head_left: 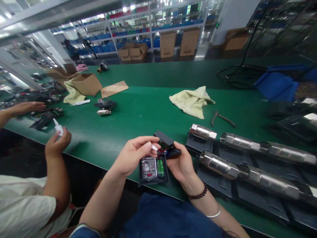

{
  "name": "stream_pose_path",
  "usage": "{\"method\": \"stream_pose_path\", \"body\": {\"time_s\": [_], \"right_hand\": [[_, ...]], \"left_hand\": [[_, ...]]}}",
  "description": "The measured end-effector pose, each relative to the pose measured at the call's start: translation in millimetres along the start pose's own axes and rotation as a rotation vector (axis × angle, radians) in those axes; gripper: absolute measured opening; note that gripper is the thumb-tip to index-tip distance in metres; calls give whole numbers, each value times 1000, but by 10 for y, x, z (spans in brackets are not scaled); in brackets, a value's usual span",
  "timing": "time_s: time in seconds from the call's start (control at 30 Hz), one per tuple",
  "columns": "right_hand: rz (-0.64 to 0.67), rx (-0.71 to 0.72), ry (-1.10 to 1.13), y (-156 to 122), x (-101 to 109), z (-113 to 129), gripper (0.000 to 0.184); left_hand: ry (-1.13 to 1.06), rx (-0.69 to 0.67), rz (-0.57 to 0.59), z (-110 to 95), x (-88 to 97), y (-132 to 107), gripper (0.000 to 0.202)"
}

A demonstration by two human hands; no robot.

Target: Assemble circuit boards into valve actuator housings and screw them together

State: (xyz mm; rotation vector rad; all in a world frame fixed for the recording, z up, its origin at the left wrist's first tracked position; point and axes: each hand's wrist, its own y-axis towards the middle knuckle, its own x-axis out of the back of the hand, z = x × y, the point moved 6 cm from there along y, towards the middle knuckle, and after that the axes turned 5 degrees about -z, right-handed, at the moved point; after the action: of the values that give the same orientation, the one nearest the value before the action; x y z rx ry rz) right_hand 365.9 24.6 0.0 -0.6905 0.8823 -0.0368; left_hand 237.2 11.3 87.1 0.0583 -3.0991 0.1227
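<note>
Between the thumb and fingers of my left hand [135, 152] is a small white connector [154, 147], with thin red wires [162, 151] running close by it. My right hand [182, 162] grips a black ribbed plastic housing [165, 138], tilted up so that its inside is partly hidden by my fingers. Below both hands an open black case [154, 181] lies at the table's front edge. It holds a clear-covered round part [149, 168] and a green battery-like cylinder [160, 168].
To the right stand rows of black units with metal cylindrical fittings [219, 164]. Cutting pliers [222, 119] and a yellow cloth [192, 100] lie beyond. A co-worker's hand [58, 140] at left holds a white tube [58, 127]. Another assembly [105, 105] sits left of centre.
</note>
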Motion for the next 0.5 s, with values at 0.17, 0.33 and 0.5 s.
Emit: {"method": "stream_pose_path", "body": {"time_s": [0.17, 0.33, 0.5], "right_hand": [[-27, -31, 33, -16, 32, -11, 29], [-21, -29, 43, -24, 31, -8, 32], [-37, -46, 60, -25, 45, -19, 27]], "left_hand": [[511, -384, -241, -218, 79, -132, 12], [755, -644, -347, -300, -85, -353, 13], [841, -702, -304, -191, -322, -554, 13]]}}
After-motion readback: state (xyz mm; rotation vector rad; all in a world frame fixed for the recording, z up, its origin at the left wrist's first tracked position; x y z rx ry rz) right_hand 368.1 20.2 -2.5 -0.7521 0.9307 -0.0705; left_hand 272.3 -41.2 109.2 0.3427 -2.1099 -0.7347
